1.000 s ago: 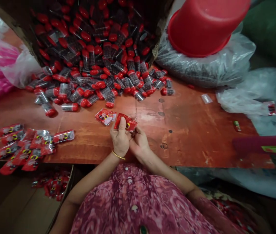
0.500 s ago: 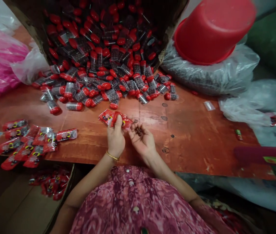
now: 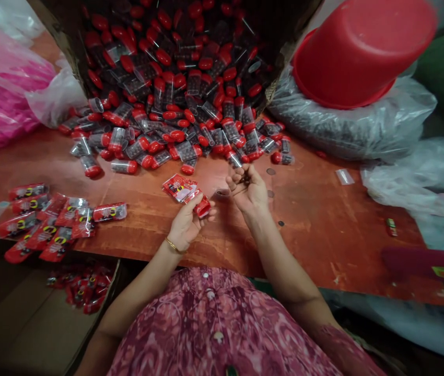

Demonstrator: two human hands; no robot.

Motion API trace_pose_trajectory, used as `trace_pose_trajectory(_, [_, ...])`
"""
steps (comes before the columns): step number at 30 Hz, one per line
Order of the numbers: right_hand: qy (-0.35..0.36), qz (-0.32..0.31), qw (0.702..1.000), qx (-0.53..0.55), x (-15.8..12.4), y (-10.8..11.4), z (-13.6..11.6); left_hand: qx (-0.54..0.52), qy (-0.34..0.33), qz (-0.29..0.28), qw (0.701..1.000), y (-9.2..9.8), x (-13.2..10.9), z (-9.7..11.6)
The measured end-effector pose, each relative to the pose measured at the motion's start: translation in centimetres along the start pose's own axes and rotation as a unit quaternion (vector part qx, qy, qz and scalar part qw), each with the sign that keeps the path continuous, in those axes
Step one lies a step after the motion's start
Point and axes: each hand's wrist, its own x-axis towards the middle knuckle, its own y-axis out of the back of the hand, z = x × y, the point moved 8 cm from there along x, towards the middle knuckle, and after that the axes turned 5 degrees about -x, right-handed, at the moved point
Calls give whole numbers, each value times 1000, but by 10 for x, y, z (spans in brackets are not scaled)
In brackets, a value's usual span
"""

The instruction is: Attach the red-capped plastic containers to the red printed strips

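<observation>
My left hand (image 3: 186,225) is closed on a red printed wrapper (image 3: 202,206), whose end sticks out past the fingertips. Printed red packets (image 3: 177,187) fan out just beyond the thumb; whether the hand also grips them I cannot tell. Some way to the right, my right hand (image 3: 250,194) is raised palm up with its fingers curled round small dark brown pieces (image 3: 246,178). Its fingertips are at the front edge of a heap of clear tubes with red caps (image 3: 186,150), filled with dark pieces. Whether they touch a tube is unclear.
The heap spills from a tipped cardboard box (image 3: 59,47). Wrapped tubes (image 3: 51,230) lie at left, above an open carton (image 3: 22,318) holding more. A red bucket (image 3: 366,52) sits upside down on a plastic bag (image 3: 347,130). A bag of pink things (image 3: 2,94) stands far left.
My right hand has moved away from the left, up and right to the heap's edge, with the dark pieces. My left hand has dropped slightly, and the wrapper has turned.
</observation>
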Motion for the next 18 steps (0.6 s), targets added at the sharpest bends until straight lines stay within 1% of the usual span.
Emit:
trace_pose_trajectory(2, [-14,5,1000,-4,2,0,4,30,-23,22,999,5,3,3])
trace_pose_trajectory(3, [-19,9,1000,-5,2,1,6,31,-20,27,999,7,5,2])
trace_pose_trajectory(7, [-15,7,1000,-11,4,2,6,-51,34,14,998,4,12,-3])
trace_pose_trajectory(8, [-7,3,1000,-11,5,2,5,-71,36,11,997,3,13,-3])
trace_pose_trajectory(10, [11,-2,1000,-9,6,4,2,-85,19,16,996,2,13,0])
trace_pose_trajectory(12, [21,-2,1000,-10,7,7,0,-51,-7,30,998,4,14,2])
trace_pose_trajectory(14, [18,-2,1000,-15,9,8,1,40,-60,51,996,9,14,7])
trace_pose_trajectory(15, [14,-3,1000,-18,9,8,2,105,-103,66,987,11,14,12])
trace_pose_trajectory(16, [11,-5,1000,-22,10,8,3,180,-158,81,968,12,12,19])
trace_pose_trajectory(17, [8,-7,1000,-26,10,7,4,257,-218,92,937,11,10,27])
trace_pose_trajectory(18, [6,-9,999,-32,11,6,5,331,-277,97,897,6,6,34])
